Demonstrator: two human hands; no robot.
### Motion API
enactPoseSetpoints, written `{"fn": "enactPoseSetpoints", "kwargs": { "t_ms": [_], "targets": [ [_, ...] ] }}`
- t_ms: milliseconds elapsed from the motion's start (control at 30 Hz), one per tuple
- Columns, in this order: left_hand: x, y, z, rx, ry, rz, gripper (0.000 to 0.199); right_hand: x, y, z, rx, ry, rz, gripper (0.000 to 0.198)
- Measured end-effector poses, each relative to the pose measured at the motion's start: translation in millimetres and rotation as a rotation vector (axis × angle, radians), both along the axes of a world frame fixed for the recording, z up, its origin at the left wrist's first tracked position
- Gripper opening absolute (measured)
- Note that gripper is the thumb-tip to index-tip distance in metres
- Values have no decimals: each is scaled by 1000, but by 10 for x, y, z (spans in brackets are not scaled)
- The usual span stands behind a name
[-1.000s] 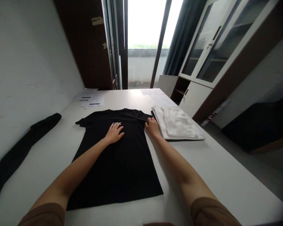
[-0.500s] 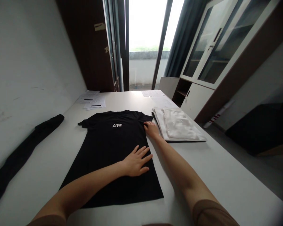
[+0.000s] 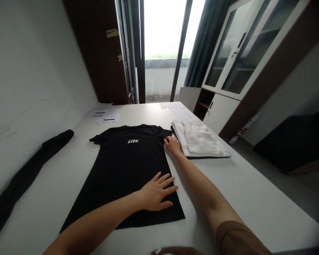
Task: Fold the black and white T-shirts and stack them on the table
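A black T-shirt (image 3: 124,166) with a small white print on its chest lies spread flat on the white table (image 3: 244,198), collar facing away from me. My left hand (image 3: 158,193) rests palm down on the lower right part of the shirt, fingers spread. Farther up, my right hand (image 3: 172,145) is at the shirt's right side edge just below the sleeve. Its fingers are bent together and pinch the fabric there, though the fingertips are partly hidden.
A stack of folded white cloth (image 3: 204,140) with a dark layer beneath lies right of the shirt. Printed papers (image 3: 107,115) lie at the far left of the table. A long black cloth (image 3: 34,166) runs along the left wall. A glass-door cabinet (image 3: 234,53) stands at the right.
My left hand has slid down the shirt toward me and slightly right, still flat. My right hand has stayed at nearly the same spot beneath the sleeve.
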State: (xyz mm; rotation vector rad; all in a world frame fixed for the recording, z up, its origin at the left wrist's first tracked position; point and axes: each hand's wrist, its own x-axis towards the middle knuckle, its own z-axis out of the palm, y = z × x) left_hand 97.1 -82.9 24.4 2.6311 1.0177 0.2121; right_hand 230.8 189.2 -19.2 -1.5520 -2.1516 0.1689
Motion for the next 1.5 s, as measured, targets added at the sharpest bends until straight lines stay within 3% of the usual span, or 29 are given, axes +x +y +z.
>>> {"fn": "enactPoseSetpoints", "kwargs": {
  "t_ms": [467,800,1133,1500],
  "targets": [
    [-21,-84,175,-4,-12,-83,71,19,12,-7,-16,20,64,27],
    [44,-361,411,-93,11,-113,73,19,-3,23,-21,-2,66,27],
    [98,-450,388,-59,-8,-216,67,26,19,12,1,-8,62,27],
    [140,-461,357,25,-11,-212,60,31,38,-26,-4,2,66,26]
  ]
}}
